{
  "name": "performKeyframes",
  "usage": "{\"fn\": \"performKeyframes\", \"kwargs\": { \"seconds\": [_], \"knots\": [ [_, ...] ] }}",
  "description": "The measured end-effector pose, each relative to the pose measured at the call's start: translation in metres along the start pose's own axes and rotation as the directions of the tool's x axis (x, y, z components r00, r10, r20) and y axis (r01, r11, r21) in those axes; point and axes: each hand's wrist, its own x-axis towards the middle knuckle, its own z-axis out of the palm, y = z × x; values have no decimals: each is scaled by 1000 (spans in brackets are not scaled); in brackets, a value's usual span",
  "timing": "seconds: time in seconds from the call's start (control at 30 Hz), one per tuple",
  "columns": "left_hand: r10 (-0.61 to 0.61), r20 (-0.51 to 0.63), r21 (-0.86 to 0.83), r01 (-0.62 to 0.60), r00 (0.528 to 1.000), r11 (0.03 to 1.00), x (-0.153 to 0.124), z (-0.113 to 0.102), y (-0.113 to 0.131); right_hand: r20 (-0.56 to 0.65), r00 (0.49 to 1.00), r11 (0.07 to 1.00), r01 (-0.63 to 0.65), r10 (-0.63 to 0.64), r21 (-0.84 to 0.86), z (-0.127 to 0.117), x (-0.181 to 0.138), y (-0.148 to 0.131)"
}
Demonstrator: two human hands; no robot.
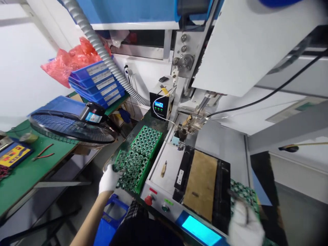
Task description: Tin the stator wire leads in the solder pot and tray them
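My left hand point(109, 178), in a white glove, is closed on the near left corner of a green battery-cell holder point(132, 170) lying left of the machine. A second green holder point(146, 140) lies just behind it. My right hand point(244, 227), also gloved, grips a thin dark tool or strip at the lower right, over another green holder point(244, 194) beside the machine bed. Between my hands sits the machine's black fixture with a tan plate point(201, 182).
The machine's soldering head point(191, 124) hangs above the bed. A red button point(149, 200) and a lit cyan screen point(201, 230) face me. A fan point(73, 128), blue stacked trays point(98, 83) and a green bench point(23, 177) stand at the left. A blue bin point(109, 222) sits below.
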Motion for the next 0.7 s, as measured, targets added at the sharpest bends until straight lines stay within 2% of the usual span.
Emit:
{"fn": "performKeyframes", "kwargs": {
  "seconds": [0.03, 0.1, 0.17, 0.2, 0.27, 0.33, 0.4, 0.5, 0.6, 0.7],
  "knots": [
    [19, 7, -48, -19, 1000, 999, -11, -3, 7, 14, 1000, 996, 0, -1, 93, 18, -7, -13],
    [102, 44, -172, -94, 994, 981, -36, 0, 30, 153, 986, 978, 28, -61, 206, 52, -19, -38],
    [236, 99, -300, -197, 967, 933, -60, 15, 66, 298, 948, 953, 17, -111, 301, 76, -24, -57],
    [320, 129, -357, -258, 939, 898, -73, 24, 85, 332, 936, 942, 0, -119, 336, 82, -22, -62],
    [496, 153, -435, -393, 855, 810, -95, 42, 123, 349, 932, 921, -51, -95, 385, 81, -9, -64],
    [632, 145, -459, -514, 761, 725, -111, 55, 153, 304, 952, 902, -95, -42, 422, 68, 14, -55],
    [740, 129, -432, -634, 660, 642, -120, 63, 173, 238, 971, 887, -120, 12, 446, 51, 40, -41],
    [843, 130, -330, -779, 522, 534, -122, 74, 190, 195, 979, 879, -137, 51, 456, 39, 73, -24],
    [886, 161, -235, -854, 436, 463, -120, 89, 199, 204, 978, 879, -144, 54, 455, 40, 86, -19],
    [899, 184, -163, -890, 397, 426, -119, 106, 202, 215, 975, 880, -153, 60, 450, 44, 88, -20]
  ]
}}
